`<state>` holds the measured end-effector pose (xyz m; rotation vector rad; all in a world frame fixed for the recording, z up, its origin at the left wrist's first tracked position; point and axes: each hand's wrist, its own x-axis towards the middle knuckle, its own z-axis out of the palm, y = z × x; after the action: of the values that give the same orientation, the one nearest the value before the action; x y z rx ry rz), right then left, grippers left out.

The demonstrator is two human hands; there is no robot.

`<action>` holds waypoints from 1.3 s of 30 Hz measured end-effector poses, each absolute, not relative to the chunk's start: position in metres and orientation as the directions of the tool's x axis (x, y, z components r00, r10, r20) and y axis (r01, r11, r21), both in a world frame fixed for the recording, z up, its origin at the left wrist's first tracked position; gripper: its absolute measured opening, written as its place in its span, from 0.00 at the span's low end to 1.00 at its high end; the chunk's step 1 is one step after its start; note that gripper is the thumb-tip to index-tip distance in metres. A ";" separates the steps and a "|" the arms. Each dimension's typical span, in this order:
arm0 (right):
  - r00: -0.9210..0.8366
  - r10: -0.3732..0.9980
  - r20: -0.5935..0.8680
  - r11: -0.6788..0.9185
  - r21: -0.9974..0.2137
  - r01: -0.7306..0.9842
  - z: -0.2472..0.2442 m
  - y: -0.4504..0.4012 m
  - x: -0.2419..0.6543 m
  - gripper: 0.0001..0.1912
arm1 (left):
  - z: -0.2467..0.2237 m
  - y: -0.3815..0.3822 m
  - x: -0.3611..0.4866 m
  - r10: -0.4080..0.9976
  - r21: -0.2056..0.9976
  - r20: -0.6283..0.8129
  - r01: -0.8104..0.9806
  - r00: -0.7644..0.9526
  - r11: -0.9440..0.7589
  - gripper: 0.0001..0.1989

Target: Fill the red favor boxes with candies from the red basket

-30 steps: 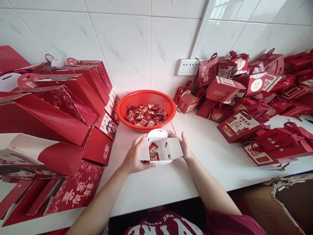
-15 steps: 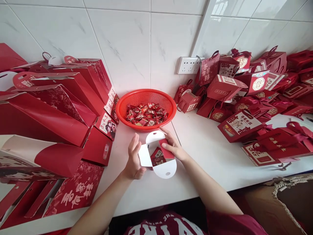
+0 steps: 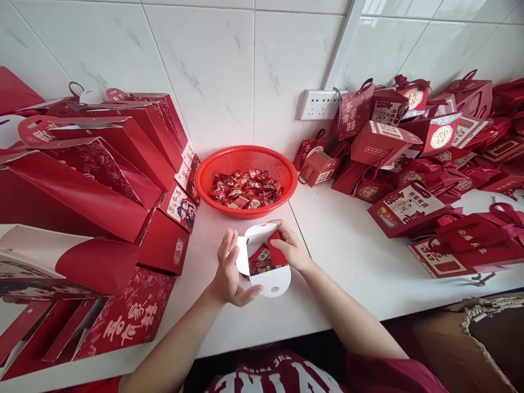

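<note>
The right hand (image 3: 293, 250) grips a small paper box with red outer faces and a white lining (image 3: 250, 251): its fingers curl behind the right side, and its thumb presses a straight-edged red flap (image 3: 279, 253) inward over part of the opening. The left hand (image 3: 229, 273) holds nothing. It is spread wide, fingers raised just beside the box's white left flap (image 3: 242, 255), thumb reaching towards the near flap; whether it touches the paper I cannot tell.

The box is on the near side of a round red perforated plastic basket (image 3: 203, 199) of small red-wrapped sweets (image 3: 248, 191), above a white tabletop (image 3: 347, 224). Whether its base rests there is hidden. Several red-wrapped pieces (image 3: 262, 262) lie inside it.

From here, the pressed flap could spring up if the thumb eases off, since folded card tends to push back. Pressing too hard might crease it or crush the walls, and with only one hand clearly holding, the box could tip or swivel.

Its mouth faces up, towards the wearer. The opening looks roughly square, with no clear long axis; the depth is foreshortened. Counting flaps, it stretches longest from far to near, slightly slanted: a rounded white far flap (image 3: 260, 233) stands up towards the basket, and a rounded white near flap with a hole (image 3: 282, 281) droops towards the wearer.
</note>
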<state>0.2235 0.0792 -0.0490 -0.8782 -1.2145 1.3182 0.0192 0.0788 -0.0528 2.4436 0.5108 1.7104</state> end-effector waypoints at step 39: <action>-0.563 0.795 0.225 0.260 -0.965 -0.019 -0.036 0.079 0.268 0.28 | -0.046 0.089 0.011 0.650 0.514 0.692 0.417 0.315 -0.750 0.16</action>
<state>0.2684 0.0788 -0.0355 -0.7102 -1.7888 1.3843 0.0110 0.0887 -0.0458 2.3419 0.9713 1.4064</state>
